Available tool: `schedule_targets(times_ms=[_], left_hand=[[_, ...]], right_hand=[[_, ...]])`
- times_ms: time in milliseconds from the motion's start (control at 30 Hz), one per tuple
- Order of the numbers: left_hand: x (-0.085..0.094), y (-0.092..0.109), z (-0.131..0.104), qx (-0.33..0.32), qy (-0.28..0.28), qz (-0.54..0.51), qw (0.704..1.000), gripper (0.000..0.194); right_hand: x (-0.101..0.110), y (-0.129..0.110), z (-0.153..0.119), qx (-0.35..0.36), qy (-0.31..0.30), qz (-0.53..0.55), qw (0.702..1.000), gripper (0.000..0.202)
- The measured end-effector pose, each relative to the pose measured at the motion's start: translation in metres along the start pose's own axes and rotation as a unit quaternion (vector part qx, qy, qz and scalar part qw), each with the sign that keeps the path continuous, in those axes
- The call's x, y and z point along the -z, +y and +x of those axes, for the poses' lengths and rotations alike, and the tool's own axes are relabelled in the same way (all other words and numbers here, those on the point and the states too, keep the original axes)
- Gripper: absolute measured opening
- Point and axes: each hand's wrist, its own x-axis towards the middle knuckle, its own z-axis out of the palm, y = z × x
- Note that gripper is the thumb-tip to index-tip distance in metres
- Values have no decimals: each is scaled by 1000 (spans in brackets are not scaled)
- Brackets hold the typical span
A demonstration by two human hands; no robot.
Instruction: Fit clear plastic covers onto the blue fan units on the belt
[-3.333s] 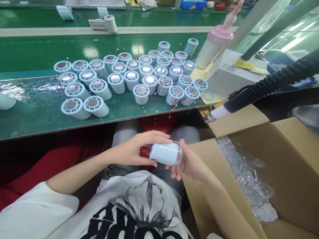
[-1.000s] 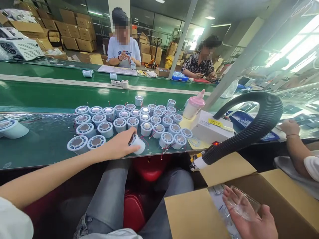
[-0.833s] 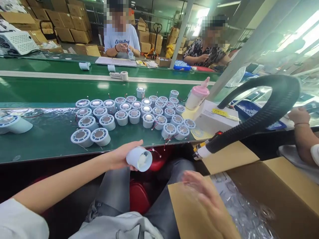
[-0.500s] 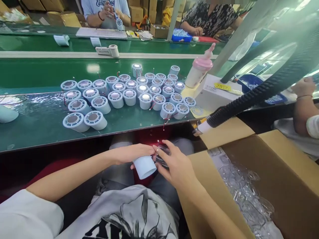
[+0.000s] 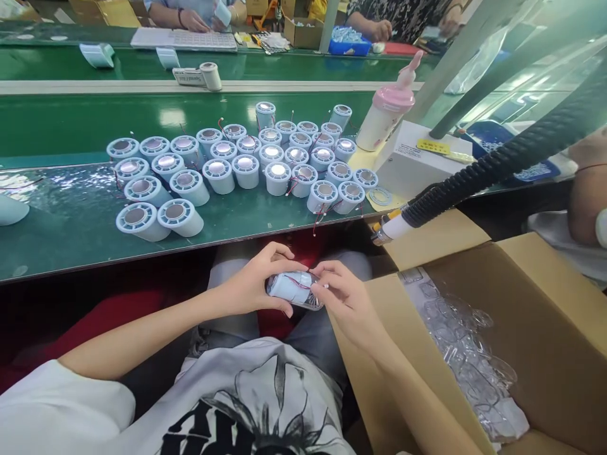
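My left hand (image 5: 251,284) is wrapped round a clear plastic casing (image 5: 313,303) held above my lap. Inside the casing lies a light blue cylinder (image 5: 287,287) on its side, with a thin dark red wire running along it. At the casing's right end, the thumb and fingers of my right hand (image 5: 351,303) are pinched together on the wire's end, where a small white plug (image 5: 325,286) shows. On the bench ahead, several similar light blue cylinders (image 5: 220,177) stand in rows, with slotted rings on top and thin wires at some of them.
A cardboard box (image 5: 535,316) at my right holds several clear plastic casings (image 5: 455,341). A black hose (image 5: 455,193) with a white nozzle hangs over its corner. A pink-lidded bottle (image 5: 386,117) and a white device (image 5: 412,161) stand on the bench (image 5: 71,246). Co-workers' hands (image 5: 194,20) are across the line.
The blue cylinder, before held apart from the clear casing, is now inside it. My left hand has shifted its grip round the casing, and my right fingers have moved to the wire.
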Motion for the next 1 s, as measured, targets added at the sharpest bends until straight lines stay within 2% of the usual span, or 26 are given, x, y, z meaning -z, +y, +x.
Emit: schedule_targets(times_ms=[133,233,300,367,433,500,600,700,833,1000], left_hand=[[-4,-1,-1,2,-62,-91,994,65],[-6,4,-1,53,-66,-198,976,61],[-7,7,-2,92,-69,-275,954,61],[-8,7,-3,125,-58,-342,929,60],[-9,7,-4,145,-47,-385,910,59],[-9,7,-5,154,-50,-400,902,61],[-5,9,-6,142,-70,-368,916,67],[-1,12,-5,107,-81,-315,939,72],[2,15,-6,53,-72,-277,957,73],[3,14,-7,29,-68,-233,970,74]], right_hand=[[1,7,3,-46,36,92,994,30],[5,9,4,-87,46,188,977,34],[8,9,3,-72,32,206,975,27],[11,9,0,-11,-5,147,989,11],[13,10,-5,69,-29,33,997,31],[15,12,-9,127,-27,-64,989,38],[16,16,-14,137,-22,-89,986,35],[17,18,-16,102,-40,-29,994,40],[18,15,-17,56,-58,43,996,43],[19,10,-16,10,-78,111,991,41]])
